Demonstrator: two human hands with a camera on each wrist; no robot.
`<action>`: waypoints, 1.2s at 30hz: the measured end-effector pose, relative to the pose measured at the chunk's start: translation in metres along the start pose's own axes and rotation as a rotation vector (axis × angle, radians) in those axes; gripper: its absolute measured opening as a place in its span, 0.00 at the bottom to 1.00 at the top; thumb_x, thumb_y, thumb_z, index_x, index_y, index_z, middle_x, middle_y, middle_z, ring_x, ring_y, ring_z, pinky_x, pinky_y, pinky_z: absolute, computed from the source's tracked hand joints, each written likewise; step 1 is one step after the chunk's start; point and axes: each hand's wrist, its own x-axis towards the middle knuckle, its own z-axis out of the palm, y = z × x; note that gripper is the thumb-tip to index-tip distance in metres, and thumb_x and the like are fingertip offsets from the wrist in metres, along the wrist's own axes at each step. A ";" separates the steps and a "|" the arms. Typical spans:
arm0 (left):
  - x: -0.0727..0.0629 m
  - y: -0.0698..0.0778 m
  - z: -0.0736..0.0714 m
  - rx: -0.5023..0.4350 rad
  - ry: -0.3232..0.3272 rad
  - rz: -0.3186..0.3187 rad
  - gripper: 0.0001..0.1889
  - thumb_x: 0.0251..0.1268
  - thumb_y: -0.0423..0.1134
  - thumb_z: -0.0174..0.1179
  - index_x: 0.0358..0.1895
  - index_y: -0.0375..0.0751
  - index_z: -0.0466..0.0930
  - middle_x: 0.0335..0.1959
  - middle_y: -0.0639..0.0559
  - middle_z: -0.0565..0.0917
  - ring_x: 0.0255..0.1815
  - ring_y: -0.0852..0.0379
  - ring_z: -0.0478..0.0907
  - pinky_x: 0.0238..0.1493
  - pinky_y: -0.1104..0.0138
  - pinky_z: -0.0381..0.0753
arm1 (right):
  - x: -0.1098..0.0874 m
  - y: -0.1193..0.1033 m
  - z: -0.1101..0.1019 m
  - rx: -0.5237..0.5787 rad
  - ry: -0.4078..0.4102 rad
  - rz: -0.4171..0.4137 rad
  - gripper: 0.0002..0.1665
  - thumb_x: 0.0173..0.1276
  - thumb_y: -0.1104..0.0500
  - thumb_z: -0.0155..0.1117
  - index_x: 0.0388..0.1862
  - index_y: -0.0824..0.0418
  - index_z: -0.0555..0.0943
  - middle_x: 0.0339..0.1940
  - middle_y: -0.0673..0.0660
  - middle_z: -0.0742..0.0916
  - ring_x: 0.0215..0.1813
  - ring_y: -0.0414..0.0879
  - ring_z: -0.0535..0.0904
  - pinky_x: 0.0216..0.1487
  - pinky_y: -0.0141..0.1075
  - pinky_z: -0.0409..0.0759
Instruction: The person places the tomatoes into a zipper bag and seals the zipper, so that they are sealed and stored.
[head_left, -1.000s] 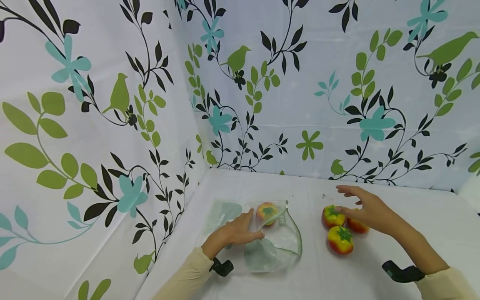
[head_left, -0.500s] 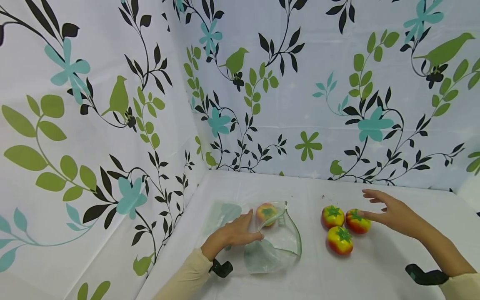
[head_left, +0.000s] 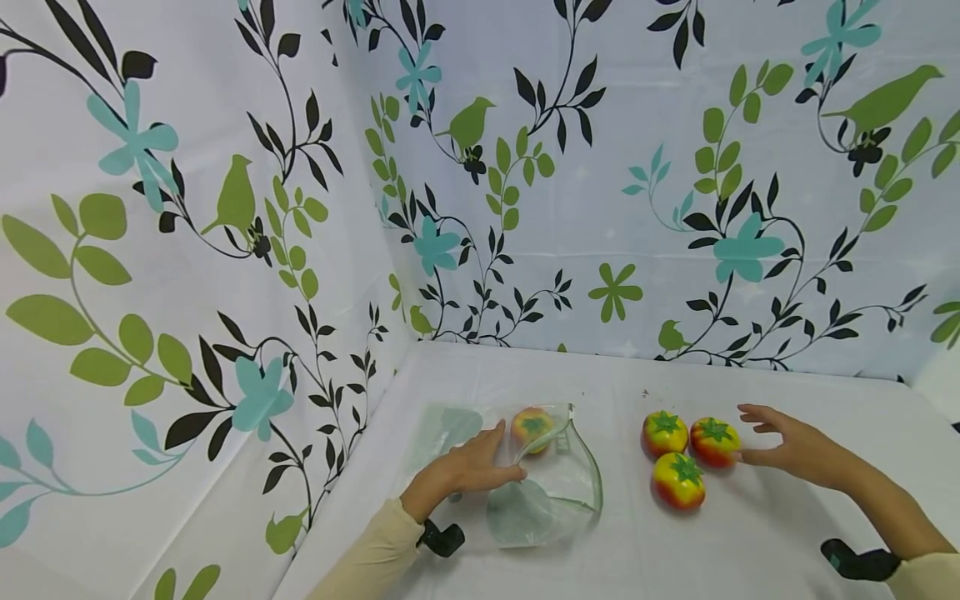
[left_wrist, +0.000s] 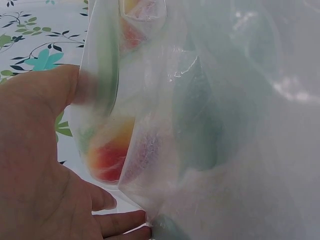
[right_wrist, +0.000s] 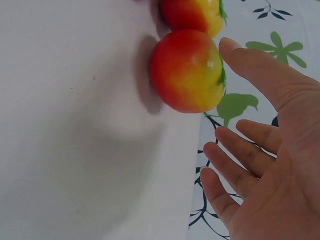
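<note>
A clear plastic zip bag (head_left: 551, 517) lies on the table with its mouth gaping and a red-and-yellow, persimmon-like fruit (head_left: 531, 427) showing through it. My left hand (head_left: 468, 464) rests at the bag's edge, thumb and fingers spread apart. In the left wrist view, the thumb (left_wrist: 65, 82) touches the plastic and the fingertips meet its lower edge. Three similar fruits with green leafy tops sit to the right: one at the back left (head_left: 664, 433), one in front (head_left: 678, 482), one at the right (head_left: 715, 442). Beside the last, my right hand (head_left: 802, 454) has spread fingers and holds nothing.
Another translucent bag or sheet (head_left: 442, 433) lies flat left of the left hand. A white cloth covers the table (head_left: 600, 367). Leaf-and-bird patterned curtains (head_left: 525, 250) rise at the back and left. Black cameras are strapped to both wrists.
My right hand has drawn back to the right, from above the fruits to beside the right-hand one, uncovering that fruit. My left hand and the bag have stayed in place.
</note>
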 end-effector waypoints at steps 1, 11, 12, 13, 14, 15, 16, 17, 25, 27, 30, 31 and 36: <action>0.000 0.000 0.000 0.000 0.002 0.002 0.55 0.66 0.66 0.58 0.86 0.36 0.46 0.84 0.41 0.60 0.84 0.41 0.59 0.74 0.32 0.61 | 0.001 0.001 0.001 0.000 -0.014 0.008 0.51 0.68 0.46 0.74 0.77 0.74 0.63 0.69 0.81 0.76 0.65 0.78 0.74 0.48 0.64 0.85; -0.001 -0.001 0.000 0.003 0.003 0.001 0.55 0.66 0.67 0.57 0.86 0.37 0.47 0.84 0.42 0.61 0.83 0.41 0.60 0.73 0.31 0.61 | 0.006 0.009 0.009 0.022 -0.101 0.055 0.51 0.70 0.43 0.72 0.76 0.75 0.63 0.68 0.81 0.76 0.64 0.78 0.75 0.50 0.63 0.85; -0.002 -0.001 0.000 0.003 0.002 0.000 0.55 0.66 0.67 0.57 0.86 0.37 0.47 0.84 0.42 0.61 0.84 0.41 0.60 0.73 0.31 0.61 | 0.006 0.009 0.011 0.026 -0.099 0.050 0.51 0.70 0.44 0.72 0.76 0.75 0.64 0.68 0.81 0.77 0.64 0.77 0.75 0.50 0.63 0.85; -0.002 -0.001 0.000 0.003 0.001 -0.001 0.55 0.66 0.67 0.57 0.87 0.38 0.46 0.84 0.42 0.61 0.84 0.42 0.59 0.73 0.31 0.61 | 0.006 0.009 0.012 0.031 -0.096 0.048 0.50 0.70 0.44 0.72 0.76 0.75 0.64 0.67 0.81 0.77 0.64 0.77 0.75 0.50 0.63 0.85; -0.001 0.000 0.000 0.004 0.001 0.001 0.55 0.66 0.67 0.57 0.87 0.38 0.47 0.84 0.42 0.61 0.84 0.41 0.59 0.73 0.30 0.61 | 0.006 0.010 0.012 0.035 -0.093 0.044 0.50 0.70 0.44 0.72 0.76 0.75 0.64 0.67 0.81 0.77 0.64 0.77 0.75 0.51 0.63 0.85; -0.002 0.000 -0.001 0.005 0.002 0.001 0.55 0.66 0.67 0.57 0.86 0.37 0.47 0.84 0.42 0.61 0.84 0.41 0.59 0.73 0.30 0.61 | 0.007 0.010 0.013 0.036 -0.090 0.042 0.50 0.70 0.43 0.72 0.76 0.75 0.64 0.67 0.81 0.77 0.64 0.77 0.75 0.51 0.63 0.85; -0.001 0.000 -0.001 0.004 0.000 0.000 0.55 0.66 0.67 0.56 0.87 0.38 0.47 0.84 0.43 0.61 0.84 0.41 0.59 0.73 0.30 0.60 | 0.007 0.010 0.013 0.036 -0.088 0.040 0.50 0.71 0.43 0.71 0.76 0.75 0.64 0.67 0.81 0.77 0.64 0.77 0.76 0.51 0.63 0.85; -0.001 0.000 -0.001 0.006 -0.002 0.000 0.55 0.66 0.67 0.56 0.87 0.38 0.46 0.85 0.43 0.60 0.84 0.41 0.58 0.73 0.30 0.60 | 0.008 0.010 0.014 0.037 -0.087 0.043 0.50 0.71 0.43 0.71 0.76 0.75 0.64 0.68 0.80 0.77 0.64 0.77 0.76 0.52 0.63 0.85; -0.003 0.001 -0.002 0.001 -0.014 -0.001 0.55 0.66 0.67 0.56 0.87 0.38 0.46 0.85 0.43 0.60 0.84 0.42 0.58 0.74 0.31 0.59 | 0.009 0.011 0.017 0.035 -0.077 0.027 0.46 0.72 0.42 0.69 0.73 0.75 0.69 0.67 0.79 0.78 0.63 0.74 0.77 0.51 0.63 0.84; -0.003 0.002 -0.002 0.004 -0.015 0.000 0.55 0.66 0.67 0.56 0.87 0.38 0.46 0.85 0.43 0.60 0.84 0.41 0.58 0.74 0.30 0.60 | 0.009 0.011 0.017 0.034 -0.075 0.028 0.45 0.72 0.42 0.69 0.73 0.75 0.70 0.67 0.78 0.78 0.63 0.74 0.77 0.51 0.64 0.84; -0.003 0.002 -0.003 0.004 -0.015 0.001 0.55 0.66 0.66 0.56 0.87 0.37 0.46 0.85 0.42 0.60 0.84 0.41 0.58 0.73 0.30 0.60 | 0.008 0.011 0.019 0.040 -0.071 0.030 0.45 0.73 0.42 0.68 0.73 0.75 0.71 0.66 0.78 0.79 0.63 0.74 0.77 0.51 0.64 0.84; -0.003 0.003 -0.003 0.005 -0.014 0.002 0.55 0.66 0.66 0.57 0.86 0.37 0.46 0.84 0.42 0.60 0.84 0.41 0.58 0.73 0.30 0.60 | 0.008 0.011 0.019 0.044 -0.070 0.029 0.45 0.73 0.42 0.68 0.73 0.75 0.71 0.66 0.78 0.80 0.63 0.74 0.77 0.51 0.64 0.84; -0.003 0.004 -0.003 0.006 -0.012 0.004 0.55 0.66 0.66 0.57 0.86 0.36 0.46 0.84 0.42 0.60 0.84 0.42 0.59 0.73 0.30 0.60 | 0.007 0.013 0.020 0.059 -0.065 0.028 0.45 0.73 0.41 0.68 0.73 0.74 0.71 0.65 0.77 0.80 0.63 0.74 0.78 0.51 0.64 0.84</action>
